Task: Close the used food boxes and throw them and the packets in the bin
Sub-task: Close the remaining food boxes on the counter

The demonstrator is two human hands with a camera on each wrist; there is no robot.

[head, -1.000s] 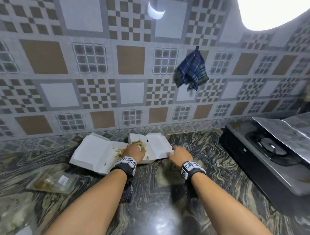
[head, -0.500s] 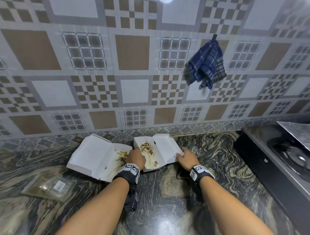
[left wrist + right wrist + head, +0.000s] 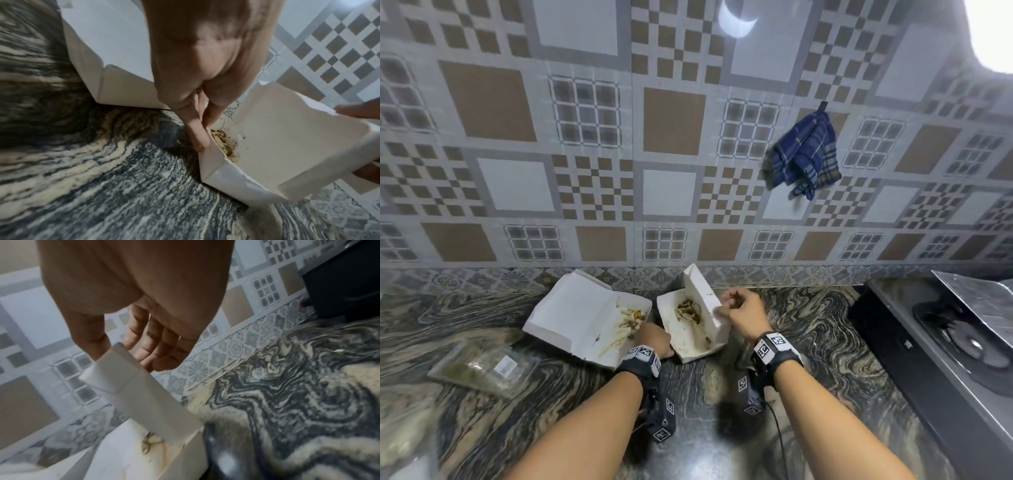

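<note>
Food box (image 3: pixel 690 330) on the right sits on our desk (image 3: pixel 808 342), lid half raised; our right hand (image 3: pixel 741 310) pinches the lid edge, our left hand (image 3: pixel 654 339) presses straight fingers (image 3: pixel 197 129) against its near wall.

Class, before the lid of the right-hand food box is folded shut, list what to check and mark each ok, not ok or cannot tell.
1. Right hand pinches the lid: ok.
2. Left hand steadies the right box at its near wall: ok.
3. Lid raised, ready to fold: ok.
4. Leftovers below the rim: cannot tell.
5. Left box closed: not ok.
6. Packet binned: not ok.
</note>
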